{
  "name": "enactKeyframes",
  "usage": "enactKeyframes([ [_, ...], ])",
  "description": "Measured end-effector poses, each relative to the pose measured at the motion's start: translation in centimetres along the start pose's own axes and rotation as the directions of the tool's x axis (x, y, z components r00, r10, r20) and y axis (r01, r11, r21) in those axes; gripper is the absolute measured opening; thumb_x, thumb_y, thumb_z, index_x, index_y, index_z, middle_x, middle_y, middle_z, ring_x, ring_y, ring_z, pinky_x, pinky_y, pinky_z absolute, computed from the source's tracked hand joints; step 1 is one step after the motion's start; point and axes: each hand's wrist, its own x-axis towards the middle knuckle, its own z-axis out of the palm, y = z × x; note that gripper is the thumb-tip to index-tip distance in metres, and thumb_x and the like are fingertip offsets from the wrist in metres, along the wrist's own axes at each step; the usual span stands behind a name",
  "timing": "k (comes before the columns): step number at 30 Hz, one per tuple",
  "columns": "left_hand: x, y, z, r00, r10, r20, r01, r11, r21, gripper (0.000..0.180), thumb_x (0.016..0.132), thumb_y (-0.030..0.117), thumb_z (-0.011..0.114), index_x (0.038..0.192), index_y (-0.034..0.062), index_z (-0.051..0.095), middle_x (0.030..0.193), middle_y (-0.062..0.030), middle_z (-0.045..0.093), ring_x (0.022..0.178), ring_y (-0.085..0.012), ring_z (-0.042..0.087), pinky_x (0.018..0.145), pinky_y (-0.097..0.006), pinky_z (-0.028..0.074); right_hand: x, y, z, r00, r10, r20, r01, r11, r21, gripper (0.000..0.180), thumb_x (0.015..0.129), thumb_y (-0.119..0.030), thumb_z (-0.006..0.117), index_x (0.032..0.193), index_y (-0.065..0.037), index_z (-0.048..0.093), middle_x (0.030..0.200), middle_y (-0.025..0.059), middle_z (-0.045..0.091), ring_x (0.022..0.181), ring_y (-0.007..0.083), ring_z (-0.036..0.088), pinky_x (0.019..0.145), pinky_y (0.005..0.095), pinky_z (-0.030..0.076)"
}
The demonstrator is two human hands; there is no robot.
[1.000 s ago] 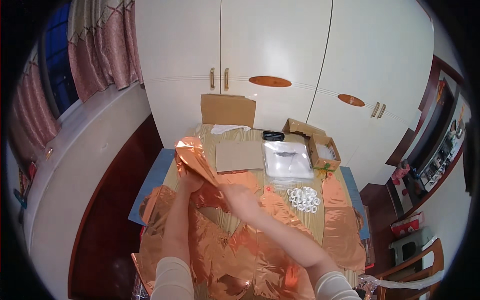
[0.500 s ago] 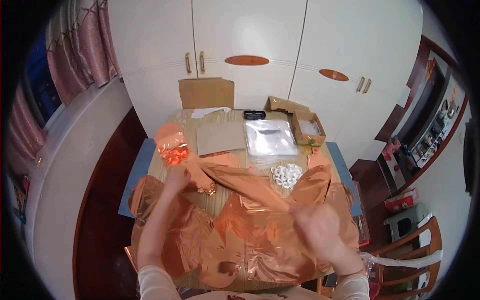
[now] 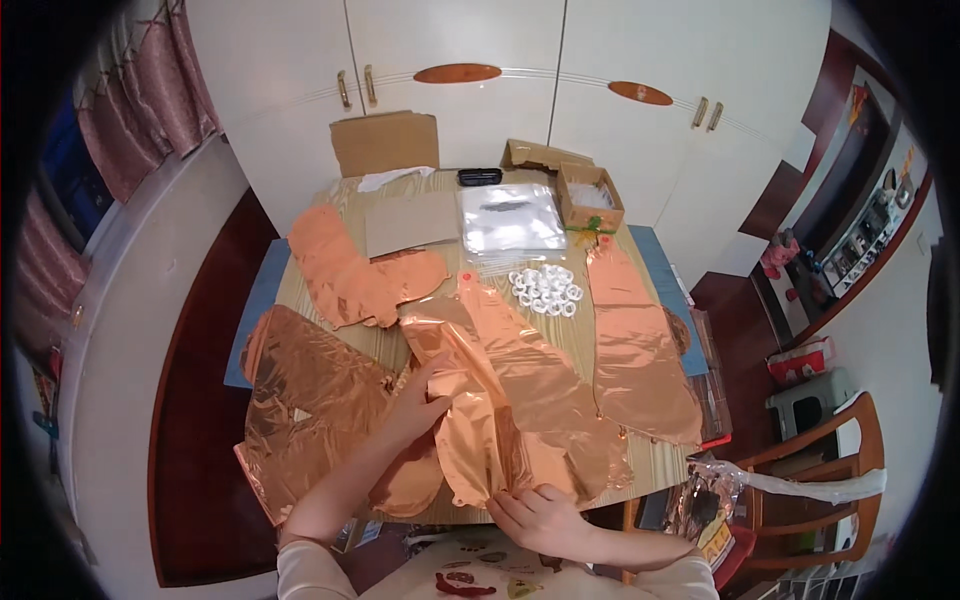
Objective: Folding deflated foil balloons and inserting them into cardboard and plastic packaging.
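A flat, uninflated copper-coloured foil balloon (image 3: 462,400) lies folded lengthwise near the table's front edge. My left hand (image 3: 420,403) is closed on its left side, about midway along. At its near end, my right hand (image 3: 535,517) pinches the lower edge between thumb and fingers. Beneath and beside it spread more foil balloons of the same colour: one long piece (image 3: 550,385) just right of centre, another (image 3: 640,350) at the right, and a wide one (image 3: 310,400) under my left forearm. A bent foil balloon (image 3: 335,265) lies at the far left.
White plastic rings (image 3: 545,290) are heaped mid-table. Behind them are a stack of clear plastic bags (image 3: 512,220), a grey-brown board (image 3: 408,225), a black case (image 3: 480,177) and a small cardboard box (image 3: 590,203). A wooden chair (image 3: 850,430) stands at the right.
The foil stretched diagonally between my hands now lies lengthwise before me. My left hand came nearer and right; my right hand moved left and toward me. The other balloons lie flatter and more apart.
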Motion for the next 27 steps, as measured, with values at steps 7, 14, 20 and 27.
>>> enactKeyframes([
  [7, 2.0, 0.6, 2.0, 0.986, 0.1, 0.135, -0.12, 0.981, 0.153, 0.069, 0.086, -0.002, 0.055, 0.15, 0.0169, 0.037, 0.082, -0.0061, 0.063, 0.067, -0.0134, 0.058, 0.064, -0.026, 0.05, -1.9, 0.7, 2.0, 0.976, 0.204, 0.075, -0.217, 0.924, 0.316, 0.03, 0.079, -0.018, 0.064, 0.106, -0.006, 0.066, 0.092, 0.006, 0.066, 0.08, 0.017, 0.061, 0.068, 0.0312, 0.048],
  [14, 3.5, -2.8, 2.1, 0.991, 0.091, 0.102, -0.124, 0.914, 0.386, 0.057, 0.081, 0.012, 0.064, 0.137, 0.0182, 0.054, 0.11, -0.0184, 0.057, 0.094, -0.0257, 0.06, 0.082, -0.037, 0.049, -2.6, 12.8, 4.8, 0.858, 0.507, 0.084, -0.511, 0.823, 0.248, 0.036, 0.091, -0.018, 0.059, 0.123, -0.003, 0.06, 0.126, 0.0167, 0.061, 0.12, 0.034, 0.055, 0.101, 0.0443, 0.044],
  [20, 2.0, 0.7, 2.6, 0.918, 0.385, 0.097, -0.274, 0.438, 0.856, 0.057, 0.08, 0.042, 0.07, 0.132, 0.0215, 0.059, 0.128, -0.0216, 0.05, 0.122, -0.0384, 0.045, 0.103, -0.051, 0.036, -3.1, 16.3, 7.8, 0.888, 0.44, 0.132, -0.456, 0.879, 0.141, 0.042, 0.094, -0.025, 0.057, 0.13, -0.005, 0.056, 0.137, 0.0143, 0.054, 0.134, 0.0346, 0.042, 0.111, 0.0472, 0.034],
  [27, 1.1, -0.6, 3.3, 0.906, 0.223, 0.36, -0.419, 0.358, 0.834, 0.073, 0.084, 0.061, 0.061, 0.144, 0.0211, 0.046, 0.15, -0.023, 0.036, 0.144, -0.0411, 0.025, 0.115, -0.055, 0.02, -3.0, 15.7, 8.4, 0.879, 0.464, 0.106, -0.475, 0.872, 0.122, 0.04, 0.093, -0.027, 0.058, 0.127, -0.007, 0.058, 0.135, 0.0137, 0.055, 0.132, 0.0334, 0.044, 0.112, 0.0516, 0.032],
])
